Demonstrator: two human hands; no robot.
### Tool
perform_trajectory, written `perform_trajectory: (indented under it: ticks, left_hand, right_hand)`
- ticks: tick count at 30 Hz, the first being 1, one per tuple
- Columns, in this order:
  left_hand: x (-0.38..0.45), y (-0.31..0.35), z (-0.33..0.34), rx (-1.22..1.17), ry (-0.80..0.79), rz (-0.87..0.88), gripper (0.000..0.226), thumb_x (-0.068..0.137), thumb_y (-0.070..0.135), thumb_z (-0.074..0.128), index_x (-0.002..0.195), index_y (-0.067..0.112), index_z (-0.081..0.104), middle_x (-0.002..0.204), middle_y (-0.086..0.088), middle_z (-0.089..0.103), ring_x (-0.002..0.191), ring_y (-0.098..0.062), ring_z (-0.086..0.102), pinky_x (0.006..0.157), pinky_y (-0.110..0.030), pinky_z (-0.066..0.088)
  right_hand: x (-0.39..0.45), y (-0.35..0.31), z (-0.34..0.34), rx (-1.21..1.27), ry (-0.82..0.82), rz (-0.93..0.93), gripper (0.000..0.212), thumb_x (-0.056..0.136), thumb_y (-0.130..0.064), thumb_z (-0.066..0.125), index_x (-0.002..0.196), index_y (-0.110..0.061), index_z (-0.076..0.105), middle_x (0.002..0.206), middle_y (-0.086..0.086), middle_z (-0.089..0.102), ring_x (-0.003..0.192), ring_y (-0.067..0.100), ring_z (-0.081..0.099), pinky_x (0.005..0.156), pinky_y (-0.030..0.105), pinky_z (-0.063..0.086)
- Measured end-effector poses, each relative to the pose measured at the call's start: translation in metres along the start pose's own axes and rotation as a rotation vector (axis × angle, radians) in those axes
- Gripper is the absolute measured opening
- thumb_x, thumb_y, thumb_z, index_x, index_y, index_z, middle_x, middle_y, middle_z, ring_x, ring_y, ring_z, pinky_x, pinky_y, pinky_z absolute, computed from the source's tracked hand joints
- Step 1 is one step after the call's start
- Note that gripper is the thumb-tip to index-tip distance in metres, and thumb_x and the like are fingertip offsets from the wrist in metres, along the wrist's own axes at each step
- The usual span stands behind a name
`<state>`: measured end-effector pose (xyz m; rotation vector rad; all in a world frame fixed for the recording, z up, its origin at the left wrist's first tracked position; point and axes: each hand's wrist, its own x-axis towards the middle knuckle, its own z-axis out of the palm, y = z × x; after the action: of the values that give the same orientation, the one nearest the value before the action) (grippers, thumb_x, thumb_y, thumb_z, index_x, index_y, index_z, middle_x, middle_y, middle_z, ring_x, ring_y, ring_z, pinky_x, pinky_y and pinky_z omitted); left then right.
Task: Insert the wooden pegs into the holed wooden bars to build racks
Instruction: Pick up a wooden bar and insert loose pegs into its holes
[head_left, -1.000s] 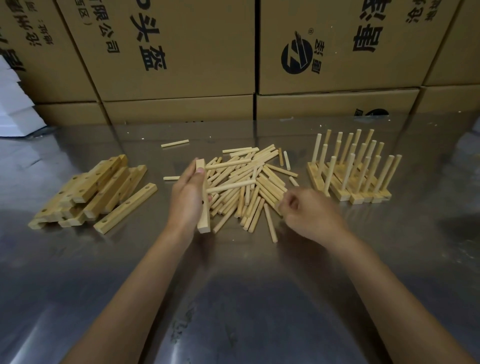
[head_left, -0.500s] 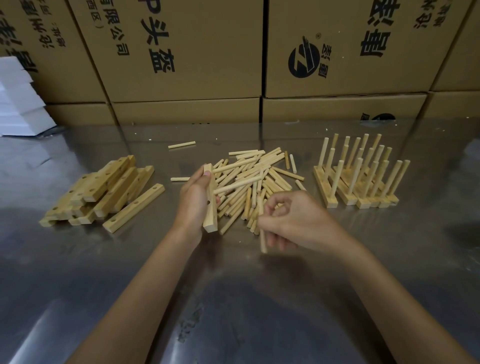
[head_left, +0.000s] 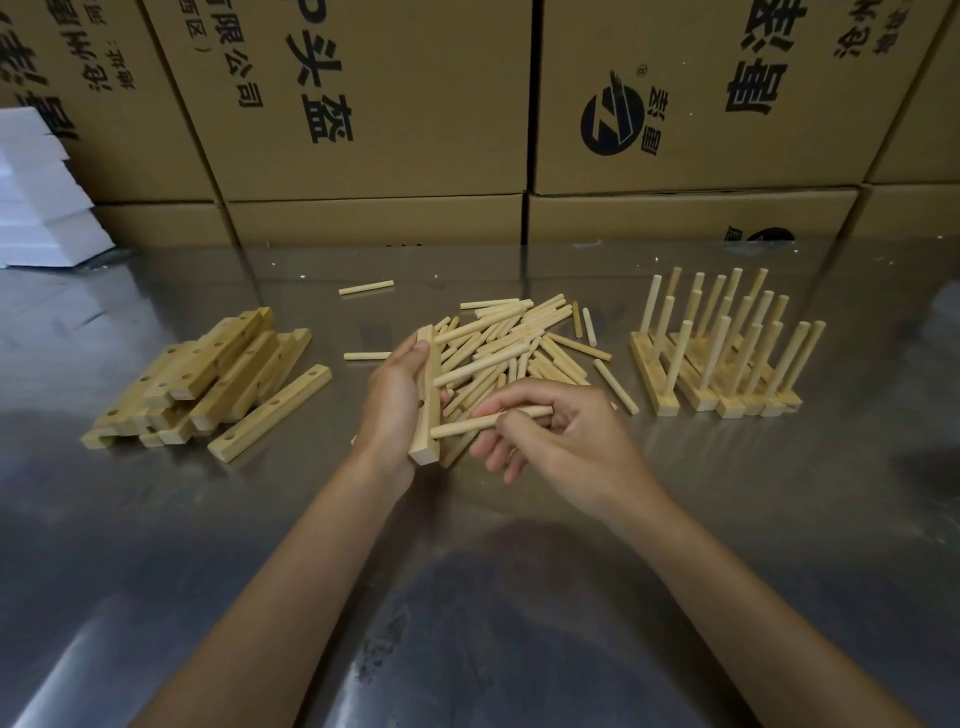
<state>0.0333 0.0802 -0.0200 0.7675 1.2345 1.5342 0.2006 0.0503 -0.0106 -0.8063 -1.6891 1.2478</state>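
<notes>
My left hand grips a holed wooden bar, held on edge in front of the peg pile. My right hand pinches one wooden peg lying sideways, its left tip close to the bar's lower end. Behind both hands lies a loose pile of pegs. A heap of holed bars sits to the left. Several finished racks with upright pegs stand to the right.
Everything rests on a shiny metal table. Stacked cardboard boxes form a wall along the table's back edge. White foam blocks sit at the far left. Two stray pegs lie apart from the pile.
My right hand has lifted a peg out of the pile and swung it leftward, tip toward the bar. My left hand keeps holding the bar in about the same place.
</notes>
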Motion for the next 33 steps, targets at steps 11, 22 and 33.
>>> perform_trajectory:
  ticks: [11, 22, 33]
  left_hand:
    - [-0.009, 0.004, 0.004, 0.036, 0.031, 0.096, 0.032, 0.105, 0.03, 0.045, 0.133, 0.034, 0.06, 0.067, 0.01, 0.064, 0.054, -0.006, 0.052, 0.045, -0.021, 0.045]
    - [-0.01, 0.003, 0.007, 0.185, 0.014, 0.155, 0.036, 0.106, 0.027, 0.044, 0.14, 0.028, 0.056, 0.119, 0.001, 0.07, 0.085, -0.008, 0.068, 0.072, -0.032, 0.055]
    - [-0.013, 0.01, 0.004, 0.229, -0.112, 0.077, 0.03, 0.105, 0.027, 0.047, 0.128, 0.031, 0.065, 0.075, 0.006, 0.072, 0.055, -0.006, 0.059, 0.045, -0.019, 0.046]
  right_hand:
    - [-0.003, 0.003, 0.0, -0.027, -0.095, -0.033, 0.016, 0.098, 0.0, 0.054, 0.105, 0.007, 0.066, 0.082, 0.02, 0.072, 0.07, 0.022, 0.069, 0.066, 0.027, 0.059]
    - [-0.003, -0.004, -0.014, -0.573, -0.084, -0.176, 0.011, 0.093, -0.024, 0.065, 0.095, -0.022, 0.076, 0.079, -0.015, 0.068, 0.08, 0.002, 0.062, 0.068, 0.019, 0.05]
    - [-0.014, -0.009, 0.005, -1.032, -0.178, -0.467, 0.008, 0.09, -0.014, 0.055, 0.083, -0.015, 0.056, 0.076, 0.0, 0.06, 0.064, 0.023, 0.056, 0.054, 0.03, 0.033]
